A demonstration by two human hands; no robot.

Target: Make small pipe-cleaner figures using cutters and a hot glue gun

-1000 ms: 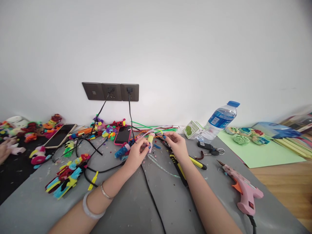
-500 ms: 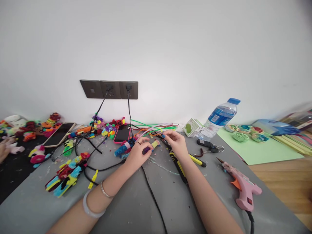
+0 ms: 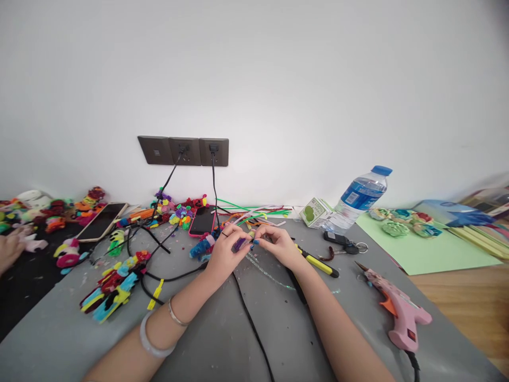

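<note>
My left hand (image 3: 227, 250) is closed round a small fuzzy pipe-cleaner piece, its purple part (image 3: 239, 244) showing between thumb and fingers. A bit of yellow fuzz (image 3: 251, 234) sticks out at its far end. Against that end my right hand (image 3: 277, 245) is closed in a pinch, its fingertips almost touching the left ones; what lies between them is hidden. A blue fuzzy pipe-cleaner piece (image 3: 201, 248) lies just left of my left hand. Pliers with yellow-and-black handles (image 3: 318, 261) are partly covered by my right forearm. A glittery strand (image 3: 272, 277) runs beneath my hands.
Loose pipe cleaners (image 3: 274, 212) lie along the wall. Left are phones (image 3: 102, 220), black cables (image 3: 175, 276) and pipe-cleaner figures (image 3: 115, 286); another person's hand (image 3: 10, 246) is beyond. Right stand a bottle (image 3: 363, 193), small box (image 3: 315, 212), keys (image 3: 341, 241) and pink glue gun (image 3: 403, 313).
My right hand has come left and down to meet the left hand at the yellow end of the piece. My left hand keeps its hold. The view has shifted slightly.
</note>
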